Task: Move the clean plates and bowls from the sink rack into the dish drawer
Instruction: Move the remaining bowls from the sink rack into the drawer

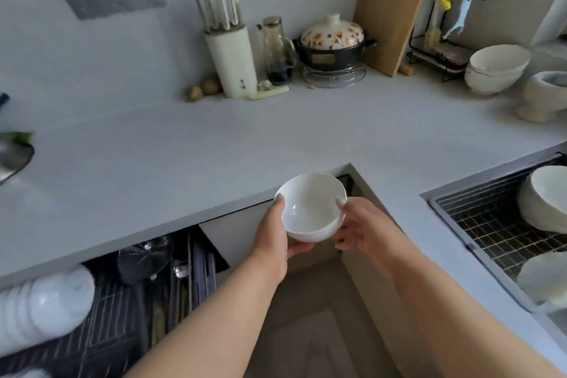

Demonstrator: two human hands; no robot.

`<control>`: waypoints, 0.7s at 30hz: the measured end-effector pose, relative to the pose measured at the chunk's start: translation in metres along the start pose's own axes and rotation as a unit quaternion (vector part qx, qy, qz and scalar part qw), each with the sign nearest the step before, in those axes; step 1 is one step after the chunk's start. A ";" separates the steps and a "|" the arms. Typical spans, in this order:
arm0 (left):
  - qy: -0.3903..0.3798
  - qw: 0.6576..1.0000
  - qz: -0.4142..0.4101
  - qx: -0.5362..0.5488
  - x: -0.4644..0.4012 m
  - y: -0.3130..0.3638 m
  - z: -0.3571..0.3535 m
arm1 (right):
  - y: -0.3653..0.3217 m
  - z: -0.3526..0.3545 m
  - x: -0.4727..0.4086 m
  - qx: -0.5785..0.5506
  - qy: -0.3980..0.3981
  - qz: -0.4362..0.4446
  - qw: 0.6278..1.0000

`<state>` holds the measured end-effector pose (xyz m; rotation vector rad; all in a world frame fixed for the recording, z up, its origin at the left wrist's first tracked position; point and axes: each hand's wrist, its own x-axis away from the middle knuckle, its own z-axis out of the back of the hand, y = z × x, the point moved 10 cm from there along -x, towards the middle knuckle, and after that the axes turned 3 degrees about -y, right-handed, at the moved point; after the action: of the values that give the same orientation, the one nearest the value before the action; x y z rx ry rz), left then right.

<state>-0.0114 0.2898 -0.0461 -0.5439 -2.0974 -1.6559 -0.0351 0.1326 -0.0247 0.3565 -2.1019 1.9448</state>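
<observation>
A small white bowl [311, 205] hangs upright in front of the counter's inner corner, held from both sides. My left hand [274, 235] grips its left side, thumb on the rim and fingers under the base. My right hand [365, 228] holds the right side, thumb at the rim. At the lower left the dish drawer [122, 310] stands pulled out, with a row of white bowls [46, 307] on edge in its wire rack. At the right edge the sink rack [491, 224] holds white bowls [543, 196] and a plate [543, 276].
The grey counter [214, 147] runs in an L. At its back stand a knife block [230, 58], a glass jug [277, 49], a floral-lidded pot [333, 40], a leaning wooden board [392, 6] and stacked bowls [495, 67]. Utensils lie in the drawer's right part [190, 264].
</observation>
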 end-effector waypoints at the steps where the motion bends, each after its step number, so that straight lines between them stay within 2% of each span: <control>1: 0.008 1.000 -0.002 0.006 0.002 0.001 0.018 | 0.005 -0.021 -0.002 -0.038 -0.027 -0.016 0.999; 5: 0.031 0.999 -0.002 0.025 0.013 0.003 0.091 | 0.011 -0.098 -0.005 -0.092 -0.069 -0.051 0.992; 14: 0.105 0.994 -0.025 -0.037 0.059 0.012 0.291 | 0.044 -0.283 0.002 -0.039 -0.071 -0.109 0.991; 18: 0.145 0.979 -0.055 -0.130 0.088 0.019 0.389 | 0.070 -0.361 0.004 -0.001 -0.085 -0.119 0.989; 21: 0.212 0.952 -0.050 -0.213 0.112 0.019 0.463 | 0.086 -0.411 0.006 0.022 -0.097 -0.127 0.987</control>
<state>-0.1313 0.7507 -0.0672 -0.1764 -1.4888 -2.0815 -0.0616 0.5491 -0.0726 0.8103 -2.0092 1.8731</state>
